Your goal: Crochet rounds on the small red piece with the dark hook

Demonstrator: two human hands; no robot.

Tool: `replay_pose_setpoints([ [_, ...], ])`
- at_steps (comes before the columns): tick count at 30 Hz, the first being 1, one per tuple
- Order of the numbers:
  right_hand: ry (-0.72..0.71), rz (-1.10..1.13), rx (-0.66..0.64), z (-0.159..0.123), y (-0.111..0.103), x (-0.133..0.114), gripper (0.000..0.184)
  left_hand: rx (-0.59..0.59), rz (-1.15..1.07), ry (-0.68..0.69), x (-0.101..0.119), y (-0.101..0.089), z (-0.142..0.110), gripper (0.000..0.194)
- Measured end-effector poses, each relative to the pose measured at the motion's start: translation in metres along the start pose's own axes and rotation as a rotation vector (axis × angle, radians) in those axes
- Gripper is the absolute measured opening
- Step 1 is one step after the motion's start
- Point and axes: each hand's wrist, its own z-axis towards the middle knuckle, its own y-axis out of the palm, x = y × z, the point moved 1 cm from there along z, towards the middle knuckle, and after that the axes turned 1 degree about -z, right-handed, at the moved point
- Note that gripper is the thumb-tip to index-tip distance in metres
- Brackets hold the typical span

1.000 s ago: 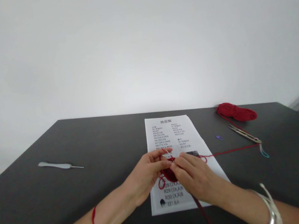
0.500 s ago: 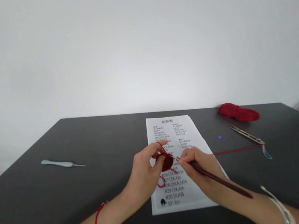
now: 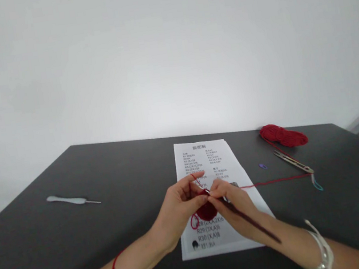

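L hand [image 3: 177, 207] fingers closed on dark-red crochet piece [image 3: 207, 211], held just above pattern sheet [image 3: 188, 252] on dark bench [image 3: 48, 248]. R hand [image 3: 232, 203] fingers pinch dark-handled crochet hook [image 3: 251, 220], tip at the piece. Red yarn strand [image 3: 274, 181] runs R across bench toward red yarn skein [image 3: 283, 135]. Risks: loose L pinch or slack strand could drop the live st; off-line hook tip could split the ply. Sheet heading reads 熊图解; legible rows: R28 (2X,A,2X)6, R29 (3X,A)6, R30 (X,A)8. Rows above partly hidden by hands.
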Motion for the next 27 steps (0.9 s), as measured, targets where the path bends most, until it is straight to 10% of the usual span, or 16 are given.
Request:
replay_pose_setpoints([
  [6, -0.386, -0.483, 0.028, -0.001, 0.001, -0.003, 0.017, -0.046, -0.288, -0.147, -0.006, -0.001, 0.003, 0.04],
  [14, 0.307, 0.505, 0.015, 0.005, -0.008, 0.01, 0.011, -0.046, -0.253, -0.132, 0.003, -0.011, 0.007, 0.04],
  [27, 0.311, 0.414, -0.035, 0.011, -0.028, 0.005, 0.016, -0.194, -0.194, -0.171, 0.012, -0.017, 0.009, 0.037],
])
